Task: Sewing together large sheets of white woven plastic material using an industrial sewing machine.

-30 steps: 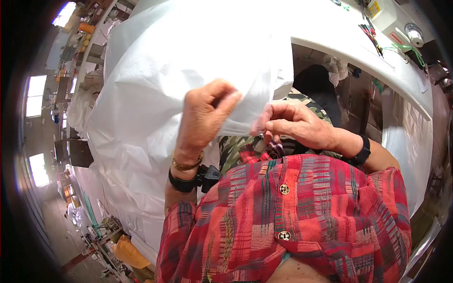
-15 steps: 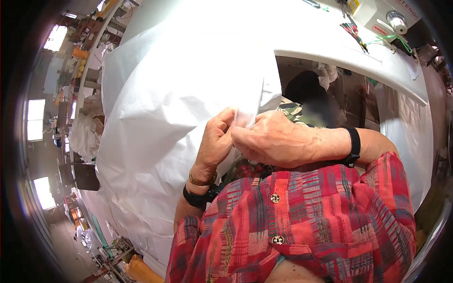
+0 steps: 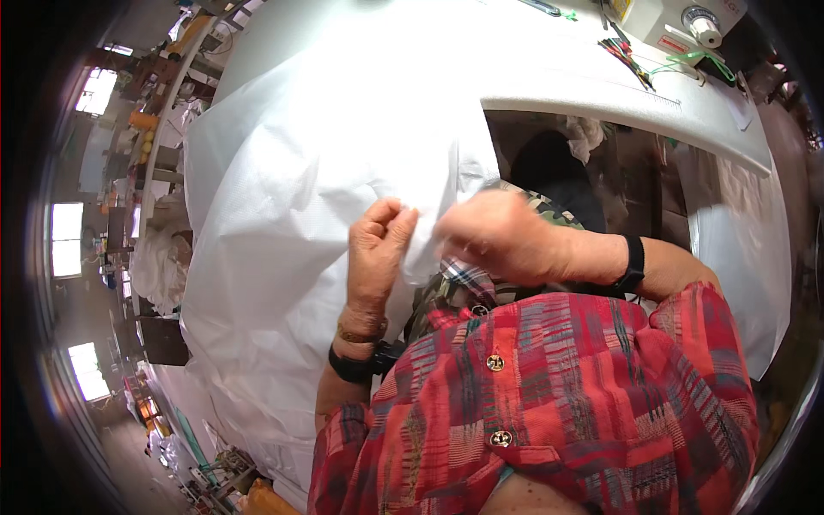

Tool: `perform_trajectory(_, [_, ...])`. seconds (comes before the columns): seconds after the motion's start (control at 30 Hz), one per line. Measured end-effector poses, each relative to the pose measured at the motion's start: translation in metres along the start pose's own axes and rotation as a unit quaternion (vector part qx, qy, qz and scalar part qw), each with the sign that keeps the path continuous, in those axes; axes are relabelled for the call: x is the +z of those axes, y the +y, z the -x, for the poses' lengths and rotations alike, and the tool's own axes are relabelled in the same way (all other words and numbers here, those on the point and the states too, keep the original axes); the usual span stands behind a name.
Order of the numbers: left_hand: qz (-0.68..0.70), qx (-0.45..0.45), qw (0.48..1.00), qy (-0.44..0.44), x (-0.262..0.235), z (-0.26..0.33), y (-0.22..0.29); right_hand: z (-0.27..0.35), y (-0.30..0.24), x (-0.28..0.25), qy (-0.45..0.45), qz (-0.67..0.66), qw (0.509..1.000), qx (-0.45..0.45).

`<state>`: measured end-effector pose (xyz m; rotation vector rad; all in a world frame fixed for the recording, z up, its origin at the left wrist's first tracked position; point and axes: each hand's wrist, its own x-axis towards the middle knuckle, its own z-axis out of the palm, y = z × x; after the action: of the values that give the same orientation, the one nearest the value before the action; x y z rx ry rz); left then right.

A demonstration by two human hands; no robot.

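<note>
A large white plastic-like sheet with a fine texture spreads over the table and hangs down on my left in loose folds. At the edge of it nearest me, my left hand pinches the sheet between thumb and fingers. My right hand is a little to the right, fingers curled in and slightly smeared by motion. Whatever its fingertips hold is hidden. A loose strip of the sheet hangs between the two hands.
A sewing machine stands at the far right of the white tabletop. Nearby lie thin tools with red and black handles and a green cord. A cut-out in the table opens over my lap. Cluttered shelving lines the left.
My hands have come apart: the right has lifted off the sheet's edge beside the left and moved slightly right. The left has shifted a little left, still pinching.
</note>
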<state>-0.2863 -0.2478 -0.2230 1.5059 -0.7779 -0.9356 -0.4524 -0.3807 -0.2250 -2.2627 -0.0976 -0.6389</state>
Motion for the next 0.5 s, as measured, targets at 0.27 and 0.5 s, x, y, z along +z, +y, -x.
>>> perform_trajectory(0.27, [-0.112,0.12,0.972,0.166,-0.067,-0.024,0.057,0.048,0.072,0.026,0.215,-0.216,0.876,0.373])
perform_trajectory(0.5, [-0.313,0.237,0.916,0.09,-0.061,-0.027,0.111,0.042,0.032,0.011,0.122,-0.425,0.855,0.271])
